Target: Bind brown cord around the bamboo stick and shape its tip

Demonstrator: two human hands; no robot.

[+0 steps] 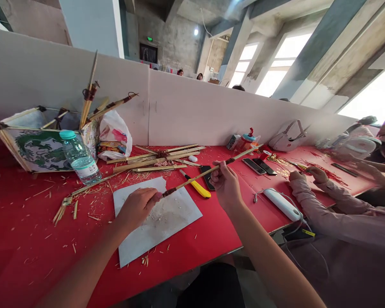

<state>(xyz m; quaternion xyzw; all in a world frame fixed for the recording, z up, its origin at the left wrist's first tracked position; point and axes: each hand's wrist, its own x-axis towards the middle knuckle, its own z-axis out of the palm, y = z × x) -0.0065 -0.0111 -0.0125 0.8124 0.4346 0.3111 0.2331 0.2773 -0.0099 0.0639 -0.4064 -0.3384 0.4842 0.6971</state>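
Note:
A thin bamboo stick with dark brown bindings slants up to the right between my hands. My left hand has its fingers closed around the lower end, next to one binding. Higher up, my right hand pinches the stick near another binding. Below them lies a white sheet strewn with fine shavings. A yellow utility knife rests between the sheet and a dark phone, which my right hand partly covers.
Bamboo strips lie in a pile behind the sheet. At left are a water bottle, a decorated box and a plastic bag. To the right, a white cylindrical device with cables lies near a co-worker's sleeves. A white partition stands behind.

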